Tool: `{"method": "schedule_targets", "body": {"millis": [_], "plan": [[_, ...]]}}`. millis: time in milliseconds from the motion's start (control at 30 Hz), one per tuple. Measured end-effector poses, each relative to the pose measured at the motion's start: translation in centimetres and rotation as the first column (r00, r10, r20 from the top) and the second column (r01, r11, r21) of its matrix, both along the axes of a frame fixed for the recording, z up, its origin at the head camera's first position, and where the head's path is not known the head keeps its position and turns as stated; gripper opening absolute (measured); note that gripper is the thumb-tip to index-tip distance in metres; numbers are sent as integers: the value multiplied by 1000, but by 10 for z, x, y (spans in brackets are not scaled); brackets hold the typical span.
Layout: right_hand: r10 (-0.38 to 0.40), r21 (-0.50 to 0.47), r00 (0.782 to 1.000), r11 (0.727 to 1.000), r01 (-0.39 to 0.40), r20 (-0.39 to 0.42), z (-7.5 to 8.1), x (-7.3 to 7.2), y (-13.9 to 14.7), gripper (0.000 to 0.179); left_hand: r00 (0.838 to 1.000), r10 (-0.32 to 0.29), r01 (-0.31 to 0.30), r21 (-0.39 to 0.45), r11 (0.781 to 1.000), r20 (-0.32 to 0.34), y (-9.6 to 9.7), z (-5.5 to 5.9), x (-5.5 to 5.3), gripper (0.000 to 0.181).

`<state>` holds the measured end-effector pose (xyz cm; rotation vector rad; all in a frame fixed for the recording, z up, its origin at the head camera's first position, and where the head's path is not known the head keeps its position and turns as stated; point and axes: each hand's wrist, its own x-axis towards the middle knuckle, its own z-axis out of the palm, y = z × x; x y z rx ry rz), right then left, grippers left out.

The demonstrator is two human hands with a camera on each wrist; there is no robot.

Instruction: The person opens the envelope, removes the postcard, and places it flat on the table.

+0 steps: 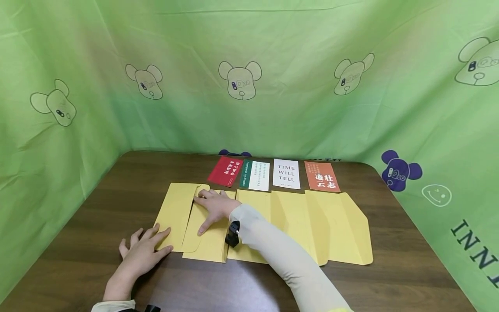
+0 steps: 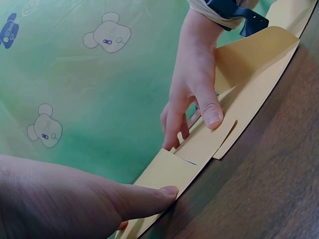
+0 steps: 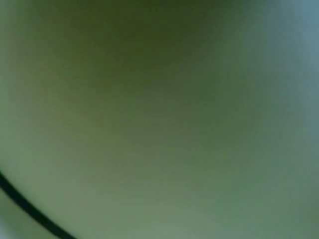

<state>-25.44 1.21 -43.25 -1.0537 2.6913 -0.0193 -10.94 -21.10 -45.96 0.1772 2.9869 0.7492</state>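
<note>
A yellow envelope (image 1: 173, 212) lies at the left end of a row of several yellow envelopes on the table. My left hand (image 1: 141, 255) rests on its lower left edge, fingers spread; in the left wrist view the thumb (image 2: 149, 199) lies flat along the paper. My right hand (image 1: 214, 204) reaches in from the right, its fingertips touching where this envelope's right side overlaps the neighbouring envelope (image 1: 206, 251). Its thumb (image 2: 209, 112) touches the paper too. Neither hand grips anything. The right wrist view is only a blur.
More overlapping envelopes (image 1: 253, 203) with flaps spread continue right, partly under the right forearm. Behind them lie a red card (image 1: 226, 171), a green-and-white card (image 1: 259, 175), a white card (image 1: 286, 173) and an orange card (image 1: 321, 175). Green cloth (image 1: 273, 121) hangs around the wooden table (image 1: 117, 195).
</note>
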Motion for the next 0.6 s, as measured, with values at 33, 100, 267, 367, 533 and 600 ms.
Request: {"method": "schedule_targets", "body": {"millis": [33,100,267,367,533,600], "plan": [[3,11,1000,1000,-3,-3,1,1,0,110,1000,0,0,-1,1000,2,0,0,0,57],[9,32,1000,999,-9,-9,2,2,1,107,1000,-1,1,-2,1000,5,0,0,0,57],[21,71,1000,997,-20,-10,7,6,0,97,1000,1,-1,-3,1000,6,0,-1,0,57],[19,83,1000,996,-18,-16,8,7,-1,95,1000,0,0,-6,1000,7,0,-2,0,58],[4,77,1000,997,-2,-26,7,9,-1,94,1000,-1,1,-14,1000,9,0,-1,0,58],[2,69,999,998,1,-36,6,10,-1,94,1000,0,0,-18,1000,7,0,0,1,58]]}}
